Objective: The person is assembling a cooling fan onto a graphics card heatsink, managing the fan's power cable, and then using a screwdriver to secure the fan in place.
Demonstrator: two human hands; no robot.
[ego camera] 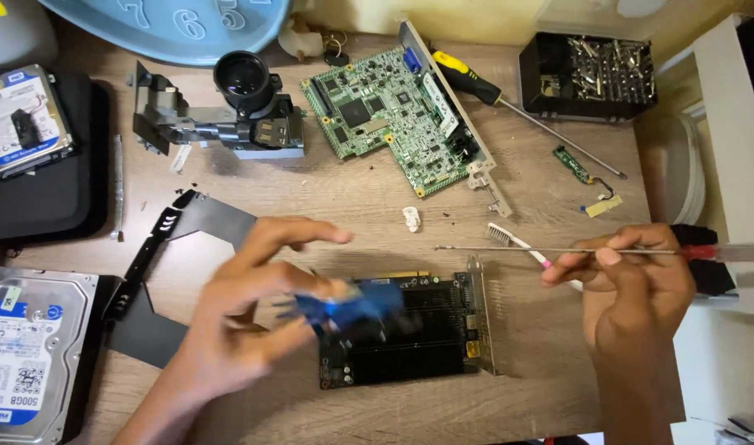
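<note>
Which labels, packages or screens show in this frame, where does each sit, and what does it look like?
Hard drive label: bottom left corner, rectangular, white with a blue band, on a silver drive.
Second drive label: upper left, on a drive lying on a black pad, white with a blue strip.
Clock face: top edge, pale blue, curved, light numerals.
No screens or packages.

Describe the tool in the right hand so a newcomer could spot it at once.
On the wooden desk, look right of the black card. The right hand holds a long thin screwdriver level; unlike the yellow-handled screwdriver lying up top, its handle is red.
</note>
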